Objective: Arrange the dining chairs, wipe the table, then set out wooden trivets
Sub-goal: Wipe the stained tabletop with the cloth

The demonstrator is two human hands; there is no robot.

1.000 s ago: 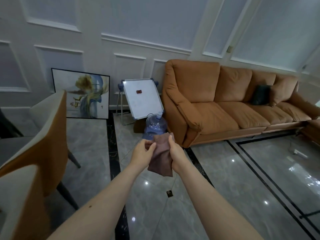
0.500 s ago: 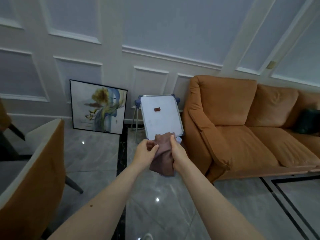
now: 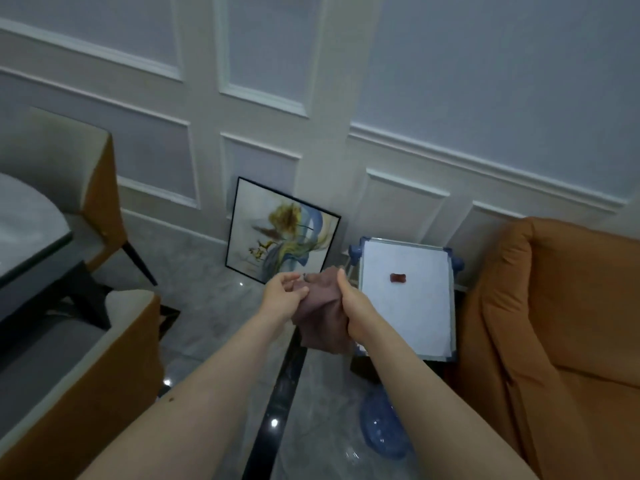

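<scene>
Both my hands hold a brown cloth [image 3: 320, 313] out in front of me at chest height. My left hand [image 3: 284, 296] pinches its upper left edge, and my right hand [image 3: 353, 310] grips its right side with the thumb up. The cloth hangs bunched below them. The grey dining table [image 3: 24, 233] shows at the left edge. One dining chair [image 3: 86, 181] with an orange back stands behind it by the wall. A second dining chair [image 3: 79, 368] is close at the lower left. No trivets are in view.
A framed painting [image 3: 280, 233] leans on the panelled wall ahead. A small whiteboard easel [image 3: 408, 299] stands to its right, with a blue water jug [image 3: 381, 424] on the floor below my right arm. An orange sofa [image 3: 561, 323] fills the right side.
My view has swung left: the sofa slid toward the right edge and the dining table and far chair came into view. Both hands keep the same hold on the cloth.
</scene>
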